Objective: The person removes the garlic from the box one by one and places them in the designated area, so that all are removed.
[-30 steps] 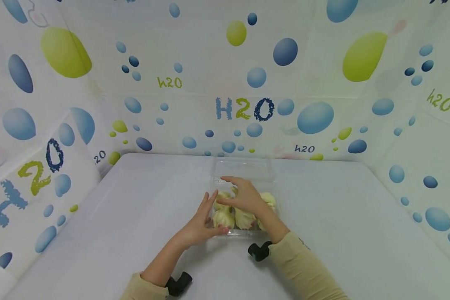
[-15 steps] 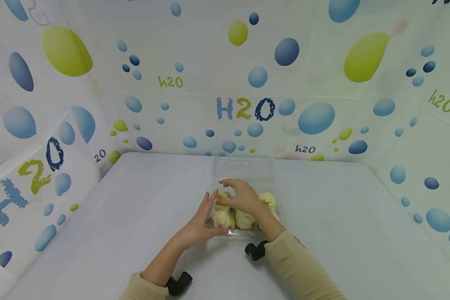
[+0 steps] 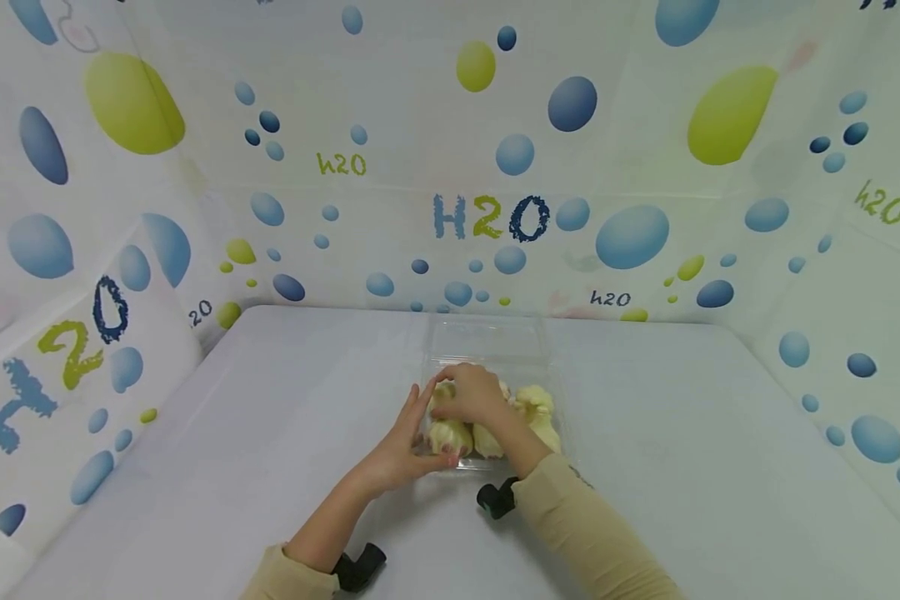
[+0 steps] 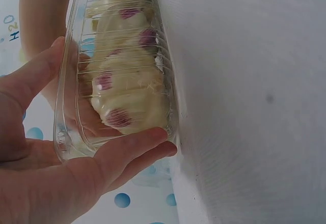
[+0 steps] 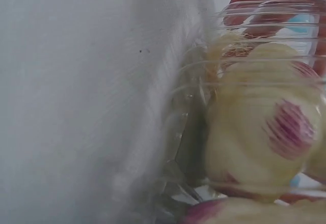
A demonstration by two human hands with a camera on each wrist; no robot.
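Observation:
A clear plastic clamshell box [image 3: 487, 337] lies with its lid folded back on the white table. Several garlic bulbs [image 3: 537, 408], pale with purple patches, fill its tray. My left hand [image 3: 397, 450] rests against the box's near left corner, thumb at the front rim and extended fingers along the side. In the left wrist view its fingertips [image 4: 160, 135] touch the ribbed wall. My right hand [image 3: 472, 396] reaches over the tray and grips a bulb [image 3: 444, 390] at the back left between thumb and curled fingers. That bulb is partly hidden. Through the wall, the right wrist view shows another bulb [image 5: 265, 122].
The white table [image 3: 285, 392] stretches out on both sides of the box. Behind and beside it hangs a white sheet [image 3: 390, 100] with blue and green drops and H2O lettering. Black wrist devices [image 3: 360, 568] sit below both forearms.
My right hand has lowered slightly left and closed its thumb and fingers on the back-left bulb. The front-left bulbs have shifted a little. My left hand stays in place.

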